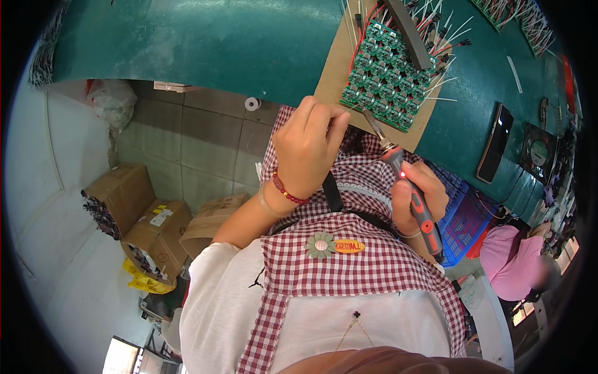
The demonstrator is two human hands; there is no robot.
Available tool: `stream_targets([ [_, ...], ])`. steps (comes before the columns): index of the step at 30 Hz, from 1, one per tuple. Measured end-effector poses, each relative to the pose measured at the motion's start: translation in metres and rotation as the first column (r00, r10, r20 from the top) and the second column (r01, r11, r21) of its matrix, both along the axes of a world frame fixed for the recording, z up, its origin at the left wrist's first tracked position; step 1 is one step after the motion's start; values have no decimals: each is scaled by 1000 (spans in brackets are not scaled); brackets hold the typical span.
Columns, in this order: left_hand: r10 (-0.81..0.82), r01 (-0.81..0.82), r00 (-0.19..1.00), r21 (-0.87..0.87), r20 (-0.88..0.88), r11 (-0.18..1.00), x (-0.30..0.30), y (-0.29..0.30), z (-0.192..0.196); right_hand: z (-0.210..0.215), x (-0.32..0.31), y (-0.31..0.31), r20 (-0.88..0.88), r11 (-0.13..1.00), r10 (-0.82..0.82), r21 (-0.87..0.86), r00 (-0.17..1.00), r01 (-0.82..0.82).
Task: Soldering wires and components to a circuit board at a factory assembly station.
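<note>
Head view: workplace with a green table (pixel 187 43), its near edge facing the wearer.
Circuit boards: one green panel (pixel 380 78) of many small boards, on a brown cardboard sheet (pixel 330 81) at the table's near edge; red, black and white wires (pixel 445 47) fan out along the panel's far and right sides.
Bar: dark grey, long (pixel 408 31), lying across the far right part of the panel.
Soldering iron: grey and red handle (pixel 393 159), small red light lit, metal tip pointing to the panel's near edge; contact cannot be told.
Right hand: fingers (pixel 403 194) closed round the iron's handle, the hand (pixel 427 193) on the wearer's side of the table's near edge.
Left hand: thumb and forefinger of the hand (pixel 308 143) pinched together beside the panel's near left corner; any fine strand between them is too small to tell. Red bead bracelet (pixel 289 194) at the wrist.
Table, right part: phone (pixel 495 143) close to the near edge, square black item (pixel 539 153) beyond it; white strip (pixel 514 75) farther from that edge.
Below the table: blue basket (pixel 458 227) at right; cardboard boxes (pixel 118 193) at left.
</note>
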State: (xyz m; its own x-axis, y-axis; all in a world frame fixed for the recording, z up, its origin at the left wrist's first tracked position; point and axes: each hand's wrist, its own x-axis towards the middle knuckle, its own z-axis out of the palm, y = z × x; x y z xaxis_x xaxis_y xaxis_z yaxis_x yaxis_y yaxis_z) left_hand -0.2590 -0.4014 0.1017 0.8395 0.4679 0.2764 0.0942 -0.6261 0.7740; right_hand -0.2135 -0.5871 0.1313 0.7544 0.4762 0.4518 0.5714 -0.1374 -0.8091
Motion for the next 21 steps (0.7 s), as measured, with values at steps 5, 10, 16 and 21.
stream_targets([
  [5, -1, 2, 1000, 18, -10, 1000, 1, -1, 0, 2, -2, 3, 46, 997, -2, -81, 999, 6],
  [10, 2, -2, 1000, -30, 7, 1000, -2, 0, 2, -5, -5, -2, 37, 1000, -9, -14, 999, 9],
  [16, -29, 30, 999, -9, 26, 1000, -4, -4, 5, -9, -5, -17, 14, 986, -63, 153, 998, 60],
  [21, -46, 46, 998, 1, 49, 999, 1, -13, 3, -15, -9, -24, -81, 991, -76, 107, 994, 85],
])
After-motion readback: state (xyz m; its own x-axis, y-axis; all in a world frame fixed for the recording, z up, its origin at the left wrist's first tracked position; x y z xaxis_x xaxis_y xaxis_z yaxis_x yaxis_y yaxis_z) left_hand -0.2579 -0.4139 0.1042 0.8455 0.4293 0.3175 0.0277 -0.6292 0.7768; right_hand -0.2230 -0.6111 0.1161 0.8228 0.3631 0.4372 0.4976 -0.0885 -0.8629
